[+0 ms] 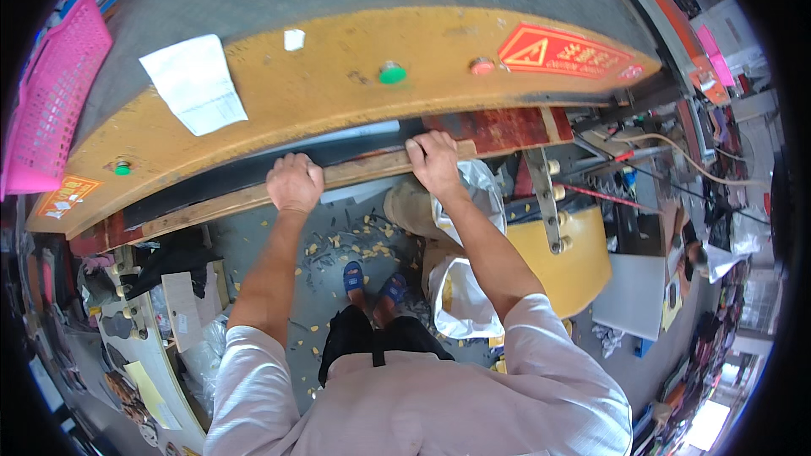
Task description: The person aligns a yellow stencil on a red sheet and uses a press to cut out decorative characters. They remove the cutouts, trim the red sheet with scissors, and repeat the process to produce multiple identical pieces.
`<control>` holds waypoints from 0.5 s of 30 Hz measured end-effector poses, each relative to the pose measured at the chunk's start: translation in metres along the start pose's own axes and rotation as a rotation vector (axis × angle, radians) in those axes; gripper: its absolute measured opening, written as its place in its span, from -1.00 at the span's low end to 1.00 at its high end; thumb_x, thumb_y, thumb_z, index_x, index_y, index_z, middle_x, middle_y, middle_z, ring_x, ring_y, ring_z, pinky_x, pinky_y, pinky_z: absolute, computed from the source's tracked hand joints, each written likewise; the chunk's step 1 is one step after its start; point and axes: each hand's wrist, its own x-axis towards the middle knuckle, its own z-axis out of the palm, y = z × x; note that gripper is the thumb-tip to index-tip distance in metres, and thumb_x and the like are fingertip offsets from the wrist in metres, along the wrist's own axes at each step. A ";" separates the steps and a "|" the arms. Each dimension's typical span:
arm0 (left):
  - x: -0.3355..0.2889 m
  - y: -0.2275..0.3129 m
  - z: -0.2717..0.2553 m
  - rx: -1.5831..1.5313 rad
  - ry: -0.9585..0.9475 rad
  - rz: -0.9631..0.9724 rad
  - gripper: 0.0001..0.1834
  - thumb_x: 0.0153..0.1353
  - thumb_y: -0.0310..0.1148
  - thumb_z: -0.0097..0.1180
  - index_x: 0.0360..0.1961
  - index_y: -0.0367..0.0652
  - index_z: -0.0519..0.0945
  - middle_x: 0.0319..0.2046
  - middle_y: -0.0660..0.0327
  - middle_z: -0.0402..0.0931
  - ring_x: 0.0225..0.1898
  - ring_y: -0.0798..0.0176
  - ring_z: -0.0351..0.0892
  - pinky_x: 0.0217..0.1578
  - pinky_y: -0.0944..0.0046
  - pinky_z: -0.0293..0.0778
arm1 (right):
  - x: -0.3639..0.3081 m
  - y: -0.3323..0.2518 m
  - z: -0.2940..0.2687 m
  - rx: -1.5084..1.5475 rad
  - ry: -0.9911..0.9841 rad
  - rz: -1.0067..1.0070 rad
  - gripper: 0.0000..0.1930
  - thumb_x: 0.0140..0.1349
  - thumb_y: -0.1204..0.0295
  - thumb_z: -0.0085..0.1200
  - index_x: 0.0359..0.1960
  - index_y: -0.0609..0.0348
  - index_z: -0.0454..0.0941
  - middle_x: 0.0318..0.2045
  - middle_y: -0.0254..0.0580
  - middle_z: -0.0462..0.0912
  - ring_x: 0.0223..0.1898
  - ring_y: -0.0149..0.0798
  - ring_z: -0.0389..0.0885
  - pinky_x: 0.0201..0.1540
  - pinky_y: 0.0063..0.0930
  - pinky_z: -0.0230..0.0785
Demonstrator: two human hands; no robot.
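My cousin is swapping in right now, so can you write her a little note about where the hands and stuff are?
Left hand: closed over the long wooden bar at the front edge of the yellow machine.
Right hand: gripping the same bar further to the right.
The bar lies along the machine's dark slot, under the yellow front panel with the green button.
A white paper sheet lies on the panel, upper left; a pink basket sits at the far left.
Yellow scraps are scattered on the floor by the feet; white bags stand to the right.
Done and left: both hands are on the bar; whether anything has been cut cannot be told.
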 end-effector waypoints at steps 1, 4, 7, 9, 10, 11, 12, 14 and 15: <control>-0.001 0.000 0.001 -0.013 0.004 -0.003 -0.81 0.14 -0.20 0.06 -0.46 -0.01 0.63 -0.38 0.20 0.61 -0.25 -0.02 0.61 -0.22 -0.06 0.51 | 0.000 0.000 0.000 -0.013 0.006 -0.012 -0.82 0.32 0.27 0.20 -0.33 0.08 0.72 -0.30 -0.12 0.67 -0.10 0.08 0.58 0.05 -0.01 0.37; -0.004 0.002 0.004 -0.020 0.032 0.024 -0.80 0.17 -0.21 0.06 -0.45 -0.03 0.63 -0.38 0.19 0.62 -0.26 -0.02 0.61 -0.23 -0.07 0.51 | -0.006 0.001 0.001 0.019 0.004 0.016 -0.82 0.32 0.26 0.20 -0.33 0.06 0.71 -0.27 -0.11 0.66 -0.10 0.10 0.57 0.07 -0.01 0.38; -0.013 0.004 0.001 0.001 0.029 0.034 -0.81 0.19 -0.23 0.05 -0.44 -0.05 0.63 -0.39 0.18 0.61 -0.28 -0.03 0.60 -0.24 -0.09 0.51 | -0.016 0.002 -0.003 0.057 0.031 0.004 -0.82 0.30 0.28 0.22 -0.38 0.09 0.70 -0.33 -0.10 0.66 -0.14 0.11 0.58 0.03 -0.01 0.38; -0.021 0.006 -0.004 -0.011 0.000 0.035 -0.81 0.19 -0.23 0.06 -0.44 -0.04 0.63 -0.40 0.18 0.60 -0.29 -0.04 0.59 -0.25 -0.09 0.50 | -0.024 -0.001 -0.008 0.072 0.038 0.018 -0.81 0.30 0.29 0.22 -0.40 0.11 0.71 -0.37 -0.10 0.66 -0.16 0.10 0.58 0.01 -0.02 0.39; -0.025 0.008 -0.007 -0.007 -0.007 0.044 -0.81 0.19 -0.22 0.07 -0.44 -0.04 0.63 -0.40 0.18 0.60 -0.29 -0.04 0.59 -0.26 -0.10 0.49 | -0.028 -0.002 -0.012 0.080 0.039 0.023 -0.81 0.30 0.29 0.23 -0.39 0.11 0.72 -0.37 -0.10 0.66 -0.16 0.09 0.58 0.00 -0.02 0.39; -0.030 0.010 -0.010 0.010 0.004 0.054 -0.81 0.19 -0.22 0.07 -0.44 -0.04 0.63 -0.40 0.18 0.59 -0.30 -0.04 0.58 -0.27 -0.11 0.48 | -0.030 -0.004 -0.014 0.091 0.041 0.021 -0.81 0.29 0.29 0.23 -0.39 0.11 0.72 -0.37 -0.11 0.66 -0.17 0.09 0.59 0.00 -0.02 0.40; -0.034 0.011 -0.014 -0.017 0.011 0.053 -0.82 0.17 -0.22 0.08 -0.44 -0.03 0.63 -0.41 0.19 0.59 -0.30 -0.04 0.58 -0.28 -0.11 0.46 | -0.035 -0.007 -0.018 0.093 0.041 0.019 -0.82 0.29 0.29 0.24 -0.37 0.12 0.73 -0.35 -0.11 0.67 -0.16 0.09 0.60 0.01 -0.03 0.41; -0.045 0.014 -0.022 -0.033 -0.036 0.035 -0.85 0.15 -0.22 0.11 -0.43 -0.03 0.61 -0.39 0.19 0.58 -0.26 -0.03 0.57 -0.26 -0.09 0.46 | -0.044 -0.013 -0.024 0.088 0.026 0.048 -0.82 0.29 0.30 0.25 -0.37 0.12 0.74 -0.34 -0.11 0.68 -0.16 0.07 0.61 0.03 -0.07 0.42; -0.051 0.016 -0.025 -0.034 -0.055 0.025 -0.85 0.15 -0.23 0.12 -0.43 -0.03 0.61 -0.39 0.20 0.57 -0.25 -0.03 0.57 -0.25 -0.08 0.45 | -0.050 -0.015 -0.028 0.092 0.013 0.064 -0.83 0.28 0.31 0.26 -0.37 0.12 0.74 -0.35 -0.11 0.68 -0.16 0.07 0.61 0.03 -0.08 0.42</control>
